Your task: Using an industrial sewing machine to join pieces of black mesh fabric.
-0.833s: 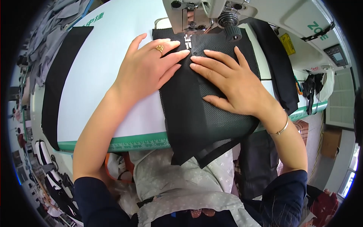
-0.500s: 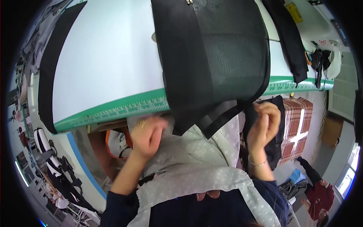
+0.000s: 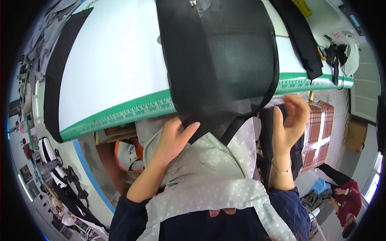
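Cloth panel (image 3: 241, 60), 1, left hand (image 3: 175, 139) at edge, grip unclear, right hand (image 3: 292, 129) wide, 2 black strips (image 3: 60, 76)

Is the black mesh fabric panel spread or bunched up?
Mostly spread: the black mesh fabric panel lies broad across the white table, overhanging its green front edge.

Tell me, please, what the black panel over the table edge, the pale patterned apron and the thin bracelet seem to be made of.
Black rectangular panel: probably synthetic mesh, slightly glossy, showing a fine grid; its left strip looks like plainer matte cloth.
Pale grey-green patterned apron: likely matte woven fabric, judging by soft folds.
Thin silvery bracelet: probably polished metal, given its shine.
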`<state>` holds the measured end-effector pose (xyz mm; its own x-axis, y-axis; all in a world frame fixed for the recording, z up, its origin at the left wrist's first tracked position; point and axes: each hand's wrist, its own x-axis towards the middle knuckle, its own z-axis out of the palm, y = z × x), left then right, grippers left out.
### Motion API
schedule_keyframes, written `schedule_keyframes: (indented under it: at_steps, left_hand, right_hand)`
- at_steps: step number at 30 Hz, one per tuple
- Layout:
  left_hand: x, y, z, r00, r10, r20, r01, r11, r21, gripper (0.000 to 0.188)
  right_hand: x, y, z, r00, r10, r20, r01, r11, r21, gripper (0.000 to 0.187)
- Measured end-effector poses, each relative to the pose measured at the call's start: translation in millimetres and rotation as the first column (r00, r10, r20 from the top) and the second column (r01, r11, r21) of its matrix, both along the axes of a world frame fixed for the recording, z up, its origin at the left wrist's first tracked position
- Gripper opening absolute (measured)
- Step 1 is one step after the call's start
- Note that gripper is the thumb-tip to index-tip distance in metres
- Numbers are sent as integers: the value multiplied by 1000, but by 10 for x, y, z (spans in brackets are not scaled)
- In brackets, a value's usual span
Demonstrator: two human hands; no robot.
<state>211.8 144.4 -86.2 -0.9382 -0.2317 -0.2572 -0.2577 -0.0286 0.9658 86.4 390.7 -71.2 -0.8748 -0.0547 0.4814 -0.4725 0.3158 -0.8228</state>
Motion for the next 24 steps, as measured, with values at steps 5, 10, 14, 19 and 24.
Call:
schedule_keyframes:
  at_steps: [5,10,14,19,24]
  left_hand:
    - [-32,-398,529,903,-314,294,430,624,-653,22]
    - [-493,-588,1087,870,-478,-118,291,692,-661,17]
    - [-1084,-654,986,810,-587,11,168,214,-962,67]
    - [-1302,-744,902,781,-616,104,183,67,-981,74]
    - [-1462,-846,867,794,-598,114,148,7,-989,76]
  right_hand:
    - [-412,-396,527,820,505,-268,-271,756,596,44]
    - [-681,-550,634,674,738,-9,-469,437,768,50]
    - [-713,-555,616,644,765,15,-498,404,767,48]
    - [-746,-575,653,661,749,51,-504,392,770,48]
    - [-862,-648,664,688,721,89,-495,376,783,53]
